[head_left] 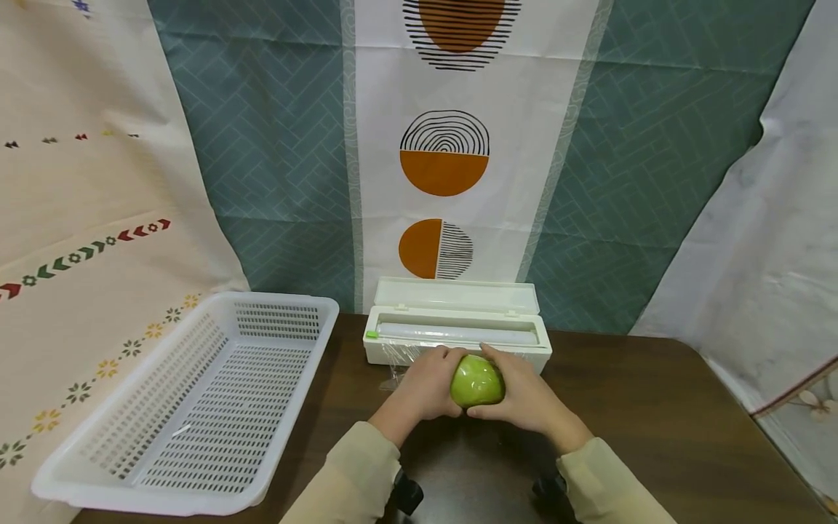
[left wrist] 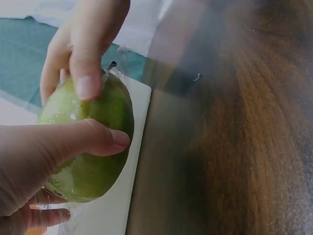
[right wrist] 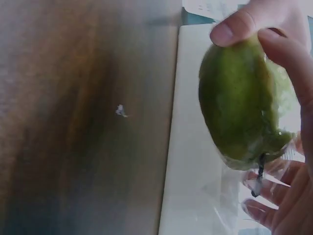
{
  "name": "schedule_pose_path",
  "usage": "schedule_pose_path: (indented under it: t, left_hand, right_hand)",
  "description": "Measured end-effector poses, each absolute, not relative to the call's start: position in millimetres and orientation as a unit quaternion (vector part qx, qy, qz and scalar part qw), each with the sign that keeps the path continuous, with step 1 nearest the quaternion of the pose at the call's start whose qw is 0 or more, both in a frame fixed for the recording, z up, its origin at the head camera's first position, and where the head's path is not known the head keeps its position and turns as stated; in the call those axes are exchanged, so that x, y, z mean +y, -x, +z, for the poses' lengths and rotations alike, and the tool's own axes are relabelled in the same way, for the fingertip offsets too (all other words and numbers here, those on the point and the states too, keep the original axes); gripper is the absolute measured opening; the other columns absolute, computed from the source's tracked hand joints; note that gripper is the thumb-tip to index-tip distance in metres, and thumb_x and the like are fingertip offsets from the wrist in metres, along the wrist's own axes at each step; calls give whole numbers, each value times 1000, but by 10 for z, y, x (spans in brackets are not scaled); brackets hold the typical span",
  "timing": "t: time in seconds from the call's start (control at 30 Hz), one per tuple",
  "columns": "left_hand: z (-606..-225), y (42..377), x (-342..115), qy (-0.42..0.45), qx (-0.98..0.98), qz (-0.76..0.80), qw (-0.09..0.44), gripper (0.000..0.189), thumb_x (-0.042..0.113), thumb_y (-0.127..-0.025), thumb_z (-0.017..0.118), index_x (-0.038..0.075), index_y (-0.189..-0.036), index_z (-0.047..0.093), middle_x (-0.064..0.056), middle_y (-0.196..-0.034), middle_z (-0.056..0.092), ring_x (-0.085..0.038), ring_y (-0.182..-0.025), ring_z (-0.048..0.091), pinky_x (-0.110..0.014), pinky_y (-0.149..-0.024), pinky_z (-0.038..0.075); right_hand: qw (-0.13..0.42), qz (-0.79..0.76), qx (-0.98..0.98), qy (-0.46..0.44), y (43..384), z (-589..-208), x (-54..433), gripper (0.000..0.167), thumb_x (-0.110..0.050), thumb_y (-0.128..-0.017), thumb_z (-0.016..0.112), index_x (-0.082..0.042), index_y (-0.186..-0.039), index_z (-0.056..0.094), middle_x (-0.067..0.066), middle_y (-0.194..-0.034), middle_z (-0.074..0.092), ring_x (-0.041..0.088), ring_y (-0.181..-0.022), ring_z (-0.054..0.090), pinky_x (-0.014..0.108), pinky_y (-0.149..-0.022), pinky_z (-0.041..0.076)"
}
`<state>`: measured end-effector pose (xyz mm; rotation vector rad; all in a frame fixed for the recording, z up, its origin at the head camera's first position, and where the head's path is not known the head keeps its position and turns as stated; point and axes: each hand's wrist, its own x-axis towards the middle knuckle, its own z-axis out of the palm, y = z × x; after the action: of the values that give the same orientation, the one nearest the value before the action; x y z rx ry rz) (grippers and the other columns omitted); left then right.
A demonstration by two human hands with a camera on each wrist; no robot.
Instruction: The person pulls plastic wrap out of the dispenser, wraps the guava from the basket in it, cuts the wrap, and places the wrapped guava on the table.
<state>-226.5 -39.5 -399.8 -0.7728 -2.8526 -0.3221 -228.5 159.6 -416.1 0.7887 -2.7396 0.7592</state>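
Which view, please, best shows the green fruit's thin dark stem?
The right wrist view: the thin dark stem juts plainly from the glossy green fruit. The left wrist view shows only a short bit; the head view, none.

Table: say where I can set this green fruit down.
Most room: right side of the table, bordered by right sleeve, wrap box and white cloth. The basket is bare inside. Crowded: the middle, where left hand and right hand hold the green fruit near the wrap box.

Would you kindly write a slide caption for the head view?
Left hand and right hand hold a rounded, glossy green fruit before an open, long white plastic box of clear film.
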Motion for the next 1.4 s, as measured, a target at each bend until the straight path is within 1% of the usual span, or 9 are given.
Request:
schedule_pose_path:
  t: [0.1,0.17,0.33,0.43,0.63,0.9,1.0,1.23,1.4]
  left_hand:
    - [-3994,2274,-411,253,-957,-114,82,87,38,-60,87,15,-133,46,-7,-115,57,-20,-101,57,-36,-84,51]
    - [-3991,2280,-418,252,-957,-116,81,86,38,-60,87,16,-133,46,-6,-114,57,-20,-100,57,-36,-83,51]
    - [-3987,2294,-422,259,-954,-128,83,84,37,-59,86,15,-131,47,-6,-112,58,-19,-96,57,-35,-81,51]
    - [-3988,2307,-422,260,-953,-137,80,84,37,-59,86,15,-131,48,-6,-112,59,-19,-96,57,-34,-80,51]
    - [-3985,2320,-439,262,-948,-167,70,84,36,-58,86,14,-130,49,-5,-111,59,-17,-95,57,-32,-78,51]
    - [-4013,2328,-451,267,-940,-203,65,82,37,-57,86,13,-127,51,-4,-107,60,-15,-91,56,-29,-74,50]
    - [-4017,2335,-455,269,-937,-214,60,81,38,-57,86,12,-126,51,-3,-106,60,-14,-90,56,-29,-75,50]
    - [-3997,2344,-475,265,-929,-256,26,81,39,-58,87,14,-126,52,1,-108,60,-11,-90,54,-27,-76,48]
    - [-3966,2333,-491,259,-925,-279,6,83,40,-57,87,15,-128,52,2,-109,60,-10,-89,53,-26,-76,48]
  right_hand:
    - [126,222,-924,-283,2264,-4171,1579,99,-60,-63,78,-9,-140,43,10,-140,48,32,-123,49,53,-95,43]
    - [135,212,-923,-291,2256,-4185,1567,98,-56,-63,80,-8,-140,43,12,-141,47,33,-124,48,54,-96,43]
    - [130,222,-919,-298,2265,-4222,1531,106,-46,-62,85,-9,-147,32,10,-134,52,28,-118,53,48,-92,46]
    - [126,225,-919,-298,2277,-4232,1511,109,-44,-61,86,-11,-148,30,10,-134,52,28,-118,52,48,-92,46]
    - [133,227,-917,-300,2299,-4253,1487,102,-42,-59,88,-9,-142,38,8,-130,54,27,-117,52,47,-94,45]
    - [127,266,-911,-288,2305,-4268,1477,92,-39,-59,88,-10,-134,45,5,-123,56,22,-110,55,43,-90,48]
    - [126,278,-909,-285,2303,-4264,1482,90,-40,-59,88,-10,-133,46,4,-122,57,21,-108,55,43,-88,49]
    - [125,278,-909,-283,2309,-4244,1502,90,-49,-59,86,-12,-132,48,1,-119,60,19,-104,57,41,-84,49]
    - [118,278,-910,-283,2318,-4222,1521,87,-52,-58,85,-16,-130,50,-3,-116,60,14,-100,57,38,-82,50]
